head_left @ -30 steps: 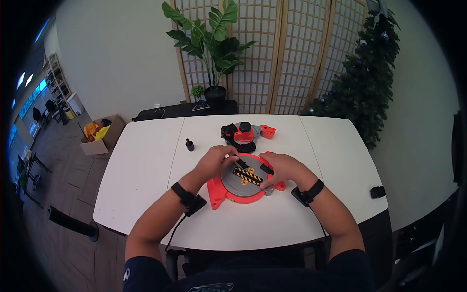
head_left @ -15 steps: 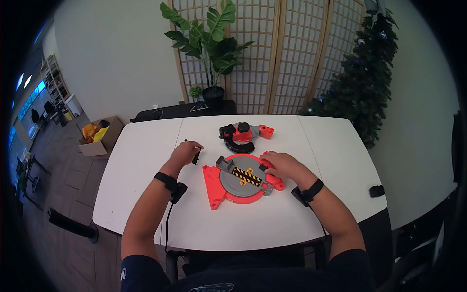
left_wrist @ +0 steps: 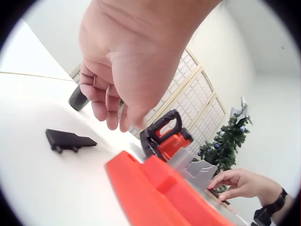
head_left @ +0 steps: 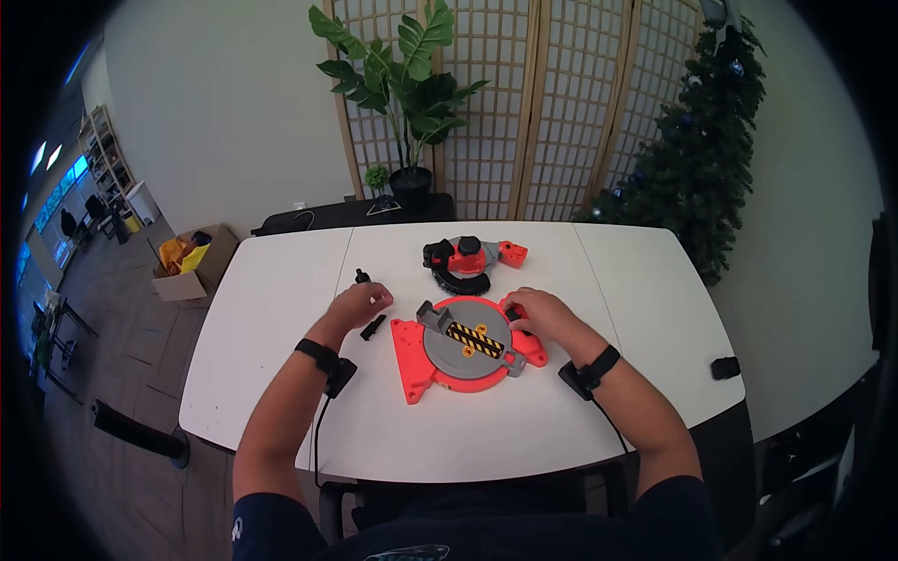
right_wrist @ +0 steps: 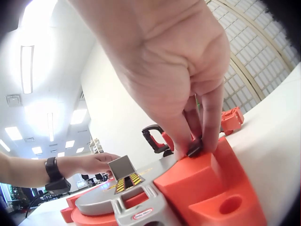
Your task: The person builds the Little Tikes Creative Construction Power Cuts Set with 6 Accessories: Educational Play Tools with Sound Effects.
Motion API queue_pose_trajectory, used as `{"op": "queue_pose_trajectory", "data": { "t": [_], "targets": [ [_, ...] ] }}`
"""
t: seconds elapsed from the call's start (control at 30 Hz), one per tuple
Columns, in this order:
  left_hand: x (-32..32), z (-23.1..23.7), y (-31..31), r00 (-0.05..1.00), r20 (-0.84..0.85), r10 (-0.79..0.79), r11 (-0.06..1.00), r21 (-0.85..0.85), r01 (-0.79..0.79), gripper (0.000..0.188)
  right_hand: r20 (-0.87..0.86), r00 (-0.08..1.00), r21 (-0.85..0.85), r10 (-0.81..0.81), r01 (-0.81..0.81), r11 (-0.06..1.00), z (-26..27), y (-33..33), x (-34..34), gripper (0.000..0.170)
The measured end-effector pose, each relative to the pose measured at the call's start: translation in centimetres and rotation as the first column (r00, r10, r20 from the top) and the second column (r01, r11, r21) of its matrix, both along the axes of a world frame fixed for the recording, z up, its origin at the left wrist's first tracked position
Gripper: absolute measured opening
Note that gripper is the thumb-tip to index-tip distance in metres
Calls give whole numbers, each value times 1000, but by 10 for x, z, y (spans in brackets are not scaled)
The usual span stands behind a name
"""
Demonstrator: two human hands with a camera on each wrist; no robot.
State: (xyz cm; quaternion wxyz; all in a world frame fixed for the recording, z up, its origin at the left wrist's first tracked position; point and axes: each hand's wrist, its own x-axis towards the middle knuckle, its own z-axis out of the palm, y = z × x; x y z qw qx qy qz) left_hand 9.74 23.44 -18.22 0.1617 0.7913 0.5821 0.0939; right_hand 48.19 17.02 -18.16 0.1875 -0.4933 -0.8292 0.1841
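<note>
A red and grey toy mitre saw base (head_left: pixel 440 358) lies on the white table, with a yellow-and-black striped strip across its round grey plate. My left hand (head_left: pixel 358 307) hovers left of it, fingers loosely bent and holding nothing. Below that hand a small black plastic piece (left_wrist: pixel 68 140) with short pegs lies on the table. My right hand (head_left: pixel 545 313) is at the base's right side, thumb and fingers pinching another small black piece (right_wrist: pixel 195 148) at the red block. The fingers partly cover this piece.
The red and black toy saw head (head_left: pixel 468 260) lies behind the base. A small black knobbed cylinder (head_left: pixel 362 276) stands just beyond my left hand. Toward the table's right edge sits a black object (head_left: pixel 725 368). Cables hang from both wrist cameras.
My left hand carried a black piece from the base to the left, laid it on the table and let it go. My right hand stayed by the base's right side and now pinches the other piece.
</note>
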Motion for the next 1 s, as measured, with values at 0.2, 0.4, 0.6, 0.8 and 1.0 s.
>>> {"op": "queue_pose_trajectory", "data": {
  "t": [0.2, 0.4, 0.6, 0.8, 1.0],
  "targets": [
    [47, 27, -42, 977, 210, -48, 992, -101, 71, 63, -164, 984, -87, -68, 55, 995, 2, -5, -2, 26],
    [76, 34, -69, 989, -11, -148, 985, -94, 147, 92, -221, 963, -224, -151, 101, 969, 6, 0, 20, 29],
    [88, 34, -72, 1000, -19, -20, 999, -43, 19, 77, -61, 968, -260, -245, 221, 940, -7, 17, 54, 22],
    [91, 38, -67, 998, -64, 5, 1000, -9, -5, 60, 145, 975, -29, -168, 174, 984, -14, 13, 51, 28],
    [90, 38, -55, 999, -40, -23, 1000, -16, 23, 61, 54, 981, -145, 186, -177, 973, 24, -19, 0, 94]
  ]
}}
